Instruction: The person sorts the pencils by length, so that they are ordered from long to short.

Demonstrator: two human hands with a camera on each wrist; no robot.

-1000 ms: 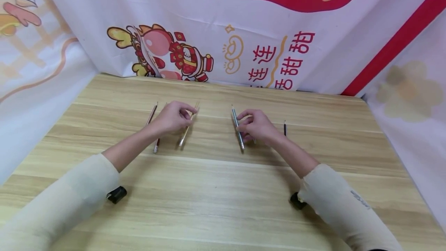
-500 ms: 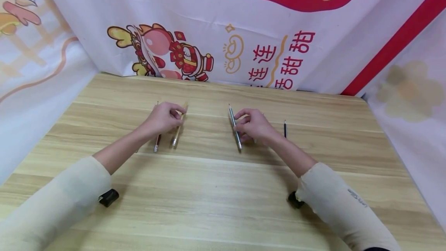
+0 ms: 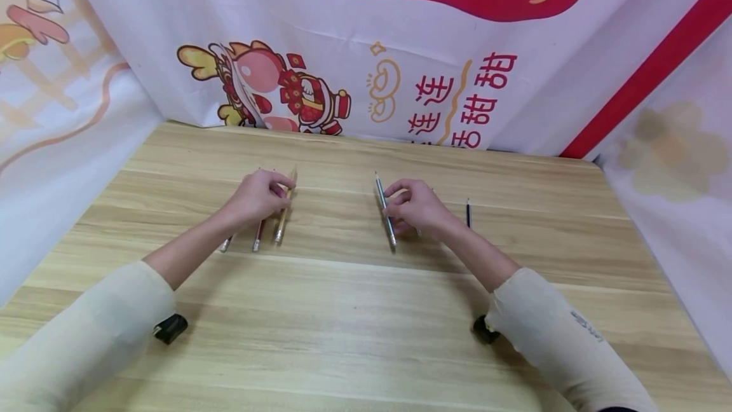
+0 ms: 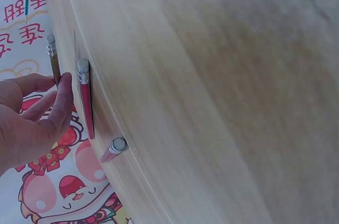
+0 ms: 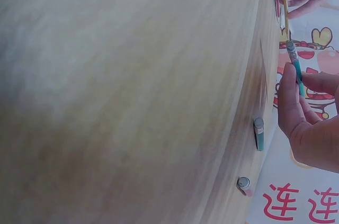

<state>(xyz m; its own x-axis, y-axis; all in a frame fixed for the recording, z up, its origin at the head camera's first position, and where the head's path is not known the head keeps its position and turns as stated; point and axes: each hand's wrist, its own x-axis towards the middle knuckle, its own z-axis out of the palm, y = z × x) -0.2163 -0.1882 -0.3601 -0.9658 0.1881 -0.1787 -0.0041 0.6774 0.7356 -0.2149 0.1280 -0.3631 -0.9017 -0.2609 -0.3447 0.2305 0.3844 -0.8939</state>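
Note:
My left hand [image 3: 260,196] pinches a yellow pencil [image 3: 283,224] between thumb and fingers, its eraser end toward me. In the left wrist view, a red pencil [image 4: 86,97] lies on the table beside that hand, and another reddish pencil [image 4: 114,150] lies farther along. The left hand and forearm partly cover both in the head view. My right hand [image 3: 420,205] pinches a teal pencil [image 3: 384,208], tip pointing away. Below that hand, a green pencil [image 5: 259,135] rests on the table, mostly hidden from the head camera. A dark pencil [image 3: 468,213] lies to the right.
The wooden table [image 3: 343,310] meets a printed cloth backdrop [image 3: 366,30] along its far edge. More cloth hangs at the left and right sides. A black piece [image 3: 170,329] shows below the left sleeve, and a similar one [image 3: 485,329] by the right sleeve.
My left hand has moved left with the yellow pencil, closer to the red pencils. My right hand has shifted the teal pencil slightly left, then stayed nearly still.

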